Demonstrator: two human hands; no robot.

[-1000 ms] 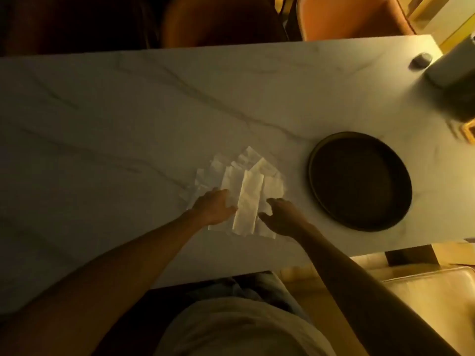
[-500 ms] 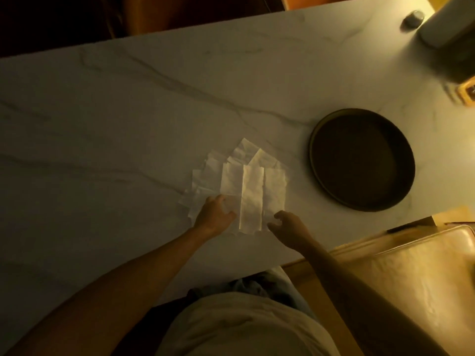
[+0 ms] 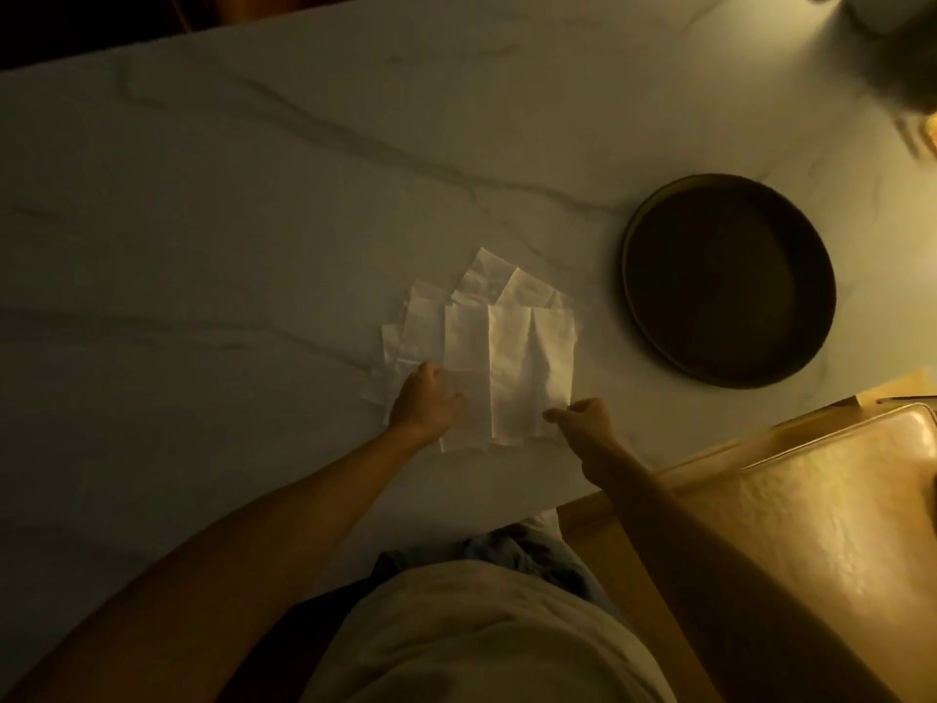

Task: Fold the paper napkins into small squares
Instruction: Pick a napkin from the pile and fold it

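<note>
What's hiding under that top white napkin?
Under the top white paper napkin more white napkins fan out, their corners poking out left and behind, all on the marble table. How many are stacked beneath is covered. The left hand rests on them.

My right hand (image 3: 583, 421) has drawn back off the top napkin (image 3: 530, 367) toward the near edge of the bench (image 3: 203, 246) and now pinches that napkin's near right corner. My left hand (image 3: 428, 405) has slid slightly left, onto the lower sheets of the napkin pile (image 3: 421, 327). The top napkin, a narrow folded strip a second ago, now lies opened wider.
</note>
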